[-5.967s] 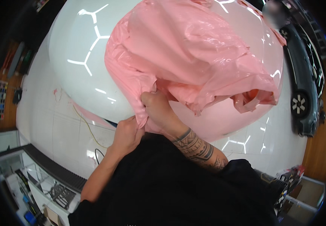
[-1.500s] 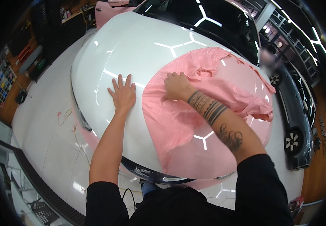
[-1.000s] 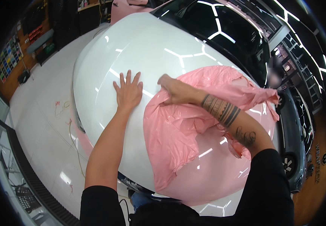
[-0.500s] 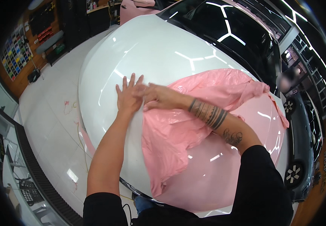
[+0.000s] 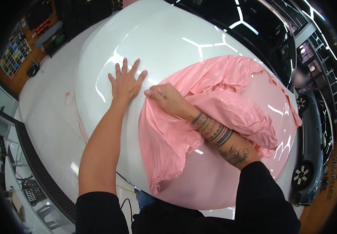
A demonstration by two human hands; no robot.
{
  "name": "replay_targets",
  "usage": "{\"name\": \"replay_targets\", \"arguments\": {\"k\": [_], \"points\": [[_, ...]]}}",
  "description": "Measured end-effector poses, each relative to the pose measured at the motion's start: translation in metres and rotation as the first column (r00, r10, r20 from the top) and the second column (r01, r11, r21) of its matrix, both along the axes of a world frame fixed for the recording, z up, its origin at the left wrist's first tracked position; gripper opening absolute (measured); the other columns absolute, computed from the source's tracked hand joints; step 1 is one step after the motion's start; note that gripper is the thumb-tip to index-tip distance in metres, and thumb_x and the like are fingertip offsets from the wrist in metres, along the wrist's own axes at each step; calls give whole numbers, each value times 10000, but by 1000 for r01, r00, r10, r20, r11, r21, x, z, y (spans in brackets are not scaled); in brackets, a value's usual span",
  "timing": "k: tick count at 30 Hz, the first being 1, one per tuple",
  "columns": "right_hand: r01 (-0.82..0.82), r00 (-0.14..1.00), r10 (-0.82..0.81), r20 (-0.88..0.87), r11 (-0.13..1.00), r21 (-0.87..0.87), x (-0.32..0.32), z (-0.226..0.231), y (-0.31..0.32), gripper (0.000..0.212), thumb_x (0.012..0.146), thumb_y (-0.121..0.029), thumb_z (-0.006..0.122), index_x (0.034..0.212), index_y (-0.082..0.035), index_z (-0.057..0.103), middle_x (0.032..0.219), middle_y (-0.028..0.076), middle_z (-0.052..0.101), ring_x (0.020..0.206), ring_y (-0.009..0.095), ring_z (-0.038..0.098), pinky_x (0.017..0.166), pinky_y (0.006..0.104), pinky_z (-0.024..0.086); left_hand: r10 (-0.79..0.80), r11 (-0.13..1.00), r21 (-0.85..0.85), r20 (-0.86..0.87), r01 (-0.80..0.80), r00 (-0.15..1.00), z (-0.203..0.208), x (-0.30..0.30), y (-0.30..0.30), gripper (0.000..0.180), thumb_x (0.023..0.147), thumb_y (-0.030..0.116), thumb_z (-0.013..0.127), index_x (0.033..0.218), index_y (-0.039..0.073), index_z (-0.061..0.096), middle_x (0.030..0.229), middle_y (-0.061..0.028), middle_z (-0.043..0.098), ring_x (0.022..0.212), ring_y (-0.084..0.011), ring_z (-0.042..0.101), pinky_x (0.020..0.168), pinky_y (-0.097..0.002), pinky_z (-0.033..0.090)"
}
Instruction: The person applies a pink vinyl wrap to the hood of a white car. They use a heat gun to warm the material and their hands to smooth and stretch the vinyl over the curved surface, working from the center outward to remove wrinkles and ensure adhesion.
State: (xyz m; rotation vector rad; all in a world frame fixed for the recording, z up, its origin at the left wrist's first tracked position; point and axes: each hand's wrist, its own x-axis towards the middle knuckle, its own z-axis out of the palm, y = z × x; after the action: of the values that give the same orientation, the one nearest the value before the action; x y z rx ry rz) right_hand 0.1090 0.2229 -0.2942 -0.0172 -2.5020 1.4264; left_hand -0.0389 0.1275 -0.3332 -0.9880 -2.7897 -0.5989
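Observation:
A sheet of glossy pink vinyl film (image 5: 230, 74) lies crumpled and folded back over a car hood (image 5: 153, 43). The hood's left part shows bare white; its right part is still covered in smooth pink. With fingers spread, my left hand (image 5: 126, 84) lies flat on the white surface, just left of the film's edge. My right hand (image 5: 166, 99) is closed on that edge, fingers and thumb pinching the film. From the pinch, loose folds hang toward the hood's front and spread beneath my tattooed right forearm.
The dark windshield (image 5: 250, 27) rises beyond the hood. A dark grey car (image 5: 312, 148) stands at the right. On the left are the tiled floor (image 5: 47, 105) with pink scraps, a board of colour swatches (image 5: 15, 56) and a black floor grate (image 5: 45, 179).
My left hand has shifted left, apart from the right, its fingers spreading wider. My right hand still grips the film; its loose folds now bunch farther toward the hood's right side. The view has shifted.

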Motion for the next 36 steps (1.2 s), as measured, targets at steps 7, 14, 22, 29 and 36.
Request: {"name": "replay_targets", "arguments": {"k": [7, 14, 22, 29, 36], "points": [[123, 992, -119, 32, 972, -201, 22, 10, -4, 453, 967, -228, 537, 596, -69, 332, 576, -73, 284, 549, 43, 243, 454, 264, 210, 1, 1000, 12, -20, -1, 1000, -7, -1, 1, 622, 905, 620, 375, 1452, 326, 344, 1552, -110, 212, 1430, -363, 151, 1107, -628, 113], [217, 976, -207, 68, 945, -246, 62, 32, -12, 510, 982, -285, 522, 580, -59, 305, 544, -45, 266, 527, 61, 231, 437, 291, 220, 31, 999, -32, -43, -32, 999, -12, -6, 1, 603, 911, 633, 353, 1454, 374, 318, 1555, -90, 211, 1434, -335, 155, 1119, -606, 115], [293, 955, -290, 58, 901, -321, 110, 43, -19, 517, 978, -276, 541, 568, -59, 313, 533, -54, 263, 513, 45, 236, 423, 280, 215, 46, 995, -84, -56, -51, 997, -11, -13, -1, 605, 915, 638, 345, 1457, 371, 312, 1563, -66, 189, 1444, -307, 131, 1133, -582, 90], [350, 934, -357, 33, 887, -300, 152, 49, -23, 521, 983, -264, 533, 569, -41, 311, 528, -30, 260, 500, 47, 259, 423, 283, 239, 40, 994, -100, -55, -46, 998, -13, -17, -1, 609, 910, 648, 346, 1458, 387, 297, 1565, -60, 184, 1441, -308, 144, 1126, -592, 110], [385, 911, -411, -31, 875, -293, 183, 44, -31, 504, 982, -241, 527, 565, -23, 348, 522, -23, 288, 489, 63, 287, 435, 285, 268, 44, 993, -110, -58, -50, 997, -16, -19, -1, 611, 910, 651, 336, 1464, 401, 273, 1569, -56, 173, 1446, -315, 122, 1122, -606, 86]]}}
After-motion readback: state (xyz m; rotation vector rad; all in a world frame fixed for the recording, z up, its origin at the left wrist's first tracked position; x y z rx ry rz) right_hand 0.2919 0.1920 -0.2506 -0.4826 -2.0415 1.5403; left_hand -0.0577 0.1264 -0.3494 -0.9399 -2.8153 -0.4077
